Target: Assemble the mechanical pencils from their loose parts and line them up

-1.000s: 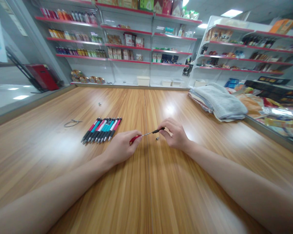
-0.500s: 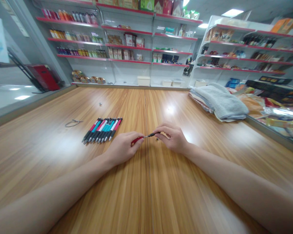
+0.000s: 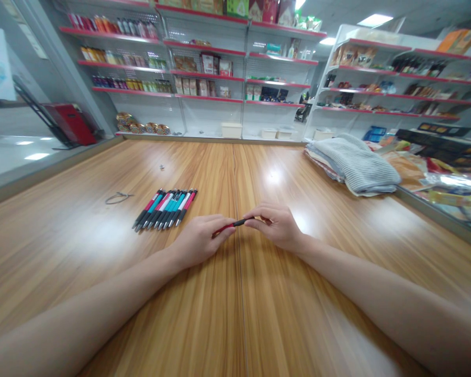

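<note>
From the head-worn view, a person sits at a long wood-grain table [image 3: 102,293] with both forearms reaching in from the bottom of the frame. The hands meet near the centre seam of the table top. The left hand [image 3: 202,241] is curled, its fingertips pinching the red end of a red-and-black pen [image 3: 235,224]. The right hand [image 3: 277,228] pinches the black end between thumb and fingers, so the pen lies level across the gap, held just above the table by both hands.

At 11 o'clock from the hands, just beside the left hand, a neat row of pink, teal and black pens [image 3: 165,209] lies side by side. Farther out at 10 o'clock is a thin loop of wire [image 3: 118,198], and near 11 o'clock a tiny metal piece [image 3: 161,167]. At 2 o'clock sits a folded striped cloth [image 3: 353,165], with packaged goods [image 3: 447,183] past it. White shelves with red edges [image 3: 204,78] line the room at 12 o'clock.
</note>
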